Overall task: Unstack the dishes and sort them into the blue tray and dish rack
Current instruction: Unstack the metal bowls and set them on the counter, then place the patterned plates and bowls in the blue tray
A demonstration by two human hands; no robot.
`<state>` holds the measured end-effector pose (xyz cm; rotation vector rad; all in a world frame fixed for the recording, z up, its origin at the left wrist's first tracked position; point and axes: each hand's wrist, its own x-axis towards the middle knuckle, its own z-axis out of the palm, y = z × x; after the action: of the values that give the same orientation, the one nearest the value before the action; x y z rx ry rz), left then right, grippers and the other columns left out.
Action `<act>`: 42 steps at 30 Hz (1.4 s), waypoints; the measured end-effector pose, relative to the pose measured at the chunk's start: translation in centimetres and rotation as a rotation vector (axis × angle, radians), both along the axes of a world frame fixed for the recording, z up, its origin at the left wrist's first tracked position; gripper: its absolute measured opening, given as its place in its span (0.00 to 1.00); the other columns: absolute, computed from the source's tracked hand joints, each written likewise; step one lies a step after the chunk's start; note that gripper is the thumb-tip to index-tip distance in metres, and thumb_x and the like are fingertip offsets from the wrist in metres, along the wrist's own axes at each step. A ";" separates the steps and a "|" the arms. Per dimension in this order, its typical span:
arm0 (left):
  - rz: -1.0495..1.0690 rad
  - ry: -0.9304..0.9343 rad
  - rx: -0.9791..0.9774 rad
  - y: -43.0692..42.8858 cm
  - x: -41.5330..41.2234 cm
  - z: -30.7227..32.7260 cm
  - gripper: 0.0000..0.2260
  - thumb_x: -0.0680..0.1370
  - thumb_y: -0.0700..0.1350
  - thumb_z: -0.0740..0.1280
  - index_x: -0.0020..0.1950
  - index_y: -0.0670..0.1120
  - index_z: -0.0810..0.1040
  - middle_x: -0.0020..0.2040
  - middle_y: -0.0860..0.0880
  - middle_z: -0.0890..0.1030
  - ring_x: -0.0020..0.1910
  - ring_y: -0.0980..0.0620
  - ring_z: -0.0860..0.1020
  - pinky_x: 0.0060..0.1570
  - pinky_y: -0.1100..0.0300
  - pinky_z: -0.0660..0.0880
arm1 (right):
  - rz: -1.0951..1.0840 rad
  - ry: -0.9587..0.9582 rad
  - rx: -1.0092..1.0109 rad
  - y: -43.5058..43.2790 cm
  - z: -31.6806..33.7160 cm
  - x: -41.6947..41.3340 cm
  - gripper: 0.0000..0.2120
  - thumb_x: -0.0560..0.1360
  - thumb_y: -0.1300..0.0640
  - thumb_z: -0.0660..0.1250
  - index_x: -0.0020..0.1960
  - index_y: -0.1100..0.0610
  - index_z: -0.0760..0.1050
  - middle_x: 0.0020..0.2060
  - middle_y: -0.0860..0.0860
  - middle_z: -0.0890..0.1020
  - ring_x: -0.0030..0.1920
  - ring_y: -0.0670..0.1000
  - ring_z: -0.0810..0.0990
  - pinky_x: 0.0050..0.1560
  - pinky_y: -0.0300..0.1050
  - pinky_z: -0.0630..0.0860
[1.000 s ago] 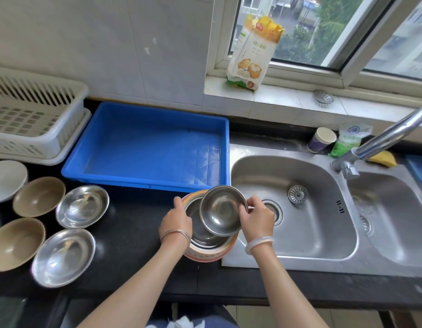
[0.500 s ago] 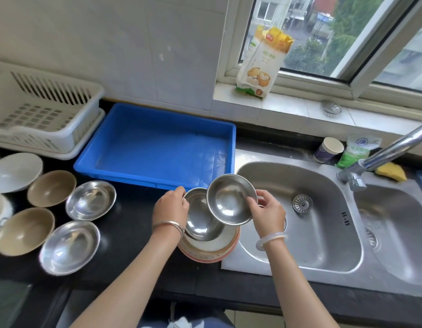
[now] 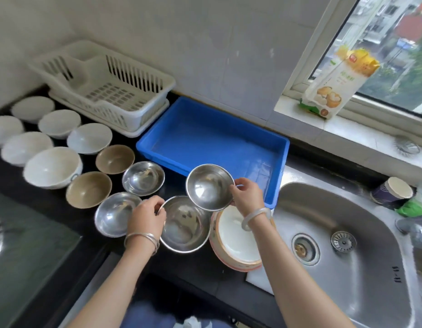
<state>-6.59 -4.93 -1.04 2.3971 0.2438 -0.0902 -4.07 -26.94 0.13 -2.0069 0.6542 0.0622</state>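
A low bowl [image 3: 184, 229] is gripped at its left rim by the left hand [image 3: 146, 216]; whether it rests on the table [image 3: 51, 209] cannot be told. A raised bowl [image 3: 208, 187] is pinched by its rim in the right hand [image 3: 246, 196] and held tilted over the low bowl's far edge. Plates [image 3: 236, 242] are stacked under the right wrist. Two steel bowls [image 3: 115, 214] are set just left of the left hand, with brown bowls [image 3: 88, 190] and white bowls [image 3: 52, 167] further left. The tray [image 3: 214, 138] lies just beyond the right hand, the rack [image 3: 103, 86] well beyond the left.
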 end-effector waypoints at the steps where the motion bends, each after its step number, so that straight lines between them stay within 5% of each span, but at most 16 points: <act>1: 0.015 0.019 0.014 0.6 -0.2 -0.4 0.07 0.74 0.38 0.64 0.49 0.45 0.79 0.44 0.46 0.81 0.42 0.46 0.77 0.39 0.55 0.73 | 0.040 0.022 -0.016 0.9 -0.4 0.6 0.05 0.71 0.60 0.63 0.42 0.56 0.77 0.36 0.54 0.81 0.43 0.61 0.82 0.49 0.58 0.80; 8: 0.068 0.120 0.016 2.5 -0.5 -3.2 0.06 0.75 0.39 0.63 0.47 0.46 0.79 0.43 0.45 0.82 0.44 0.43 0.78 0.43 0.51 0.77 | 0.234 0.202 -0.272 5.2 -2.2 3.4 0.13 0.72 0.66 0.57 0.51 0.63 0.78 0.49 0.61 0.82 0.52 0.62 0.78 0.45 0.46 0.73; 11: 0.082 0.161 0.013 2.7 -0.1 -4.0 0.06 0.76 0.40 0.62 0.46 0.47 0.78 0.41 0.45 0.82 0.40 0.45 0.77 0.38 0.55 0.74 | 0.272 0.298 -0.311 6.0 -2.7 4.0 0.13 0.72 0.67 0.56 0.51 0.64 0.76 0.48 0.61 0.80 0.48 0.62 0.76 0.42 0.42 0.67; 15: 0.041 0.176 0.017 3.0 0.5 -4.6 0.06 0.77 0.40 0.62 0.46 0.46 0.78 0.39 0.45 0.82 0.40 0.45 0.78 0.38 0.53 0.76 | 0.272 0.373 -0.323 6.6 -3.5 4.5 0.09 0.71 0.68 0.55 0.36 0.59 0.70 0.39 0.57 0.75 0.39 0.58 0.70 0.39 0.43 0.67; 19: -0.002 0.143 0.054 2.8 0.9 -4.9 0.07 0.77 0.40 0.61 0.47 0.46 0.78 0.39 0.45 0.82 0.39 0.47 0.74 0.37 0.56 0.71 | 0.228 0.414 -0.272 6.9 -4.6 4.7 0.09 0.71 0.68 0.56 0.43 0.60 0.74 0.40 0.57 0.78 0.42 0.59 0.77 0.42 0.45 0.74; 25: -0.054 0.145 0.073 3.0 1.9 -5.4 0.09 0.76 0.37 0.60 0.48 0.46 0.78 0.42 0.45 0.82 0.41 0.47 0.74 0.38 0.56 0.69 | 0.125 0.408 -0.196 7.2 -5.9 4.8 0.07 0.72 0.67 0.57 0.42 0.58 0.72 0.37 0.54 0.76 0.38 0.57 0.76 0.41 0.45 0.74; 34: -0.122 0.131 0.023 3.2 2.9 -5.9 0.13 0.75 0.33 0.60 0.52 0.45 0.79 0.48 0.46 0.82 0.46 0.46 0.78 0.42 0.54 0.75 | -0.003 0.374 -0.045 8.0 -6.7 4.7 0.14 0.75 0.62 0.59 0.59 0.56 0.74 0.51 0.57 0.80 0.48 0.59 0.81 0.54 0.54 0.79; 42: -0.233 0.114 0.115 3.3 3.3 -6.2 0.15 0.73 0.32 0.59 0.54 0.46 0.78 0.48 0.46 0.80 0.46 0.46 0.77 0.37 0.58 0.69 | 0.146 0.358 -0.087 7.7 -5.4 4.0 0.17 0.76 0.55 0.60 0.62 0.59 0.73 0.52 0.57 0.81 0.52 0.58 0.79 0.58 0.51 0.76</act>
<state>-3.30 -1.63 -7.29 2.5296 0.0209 -0.3295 -0.09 -19.24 -5.26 -2.1462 0.7417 0.4970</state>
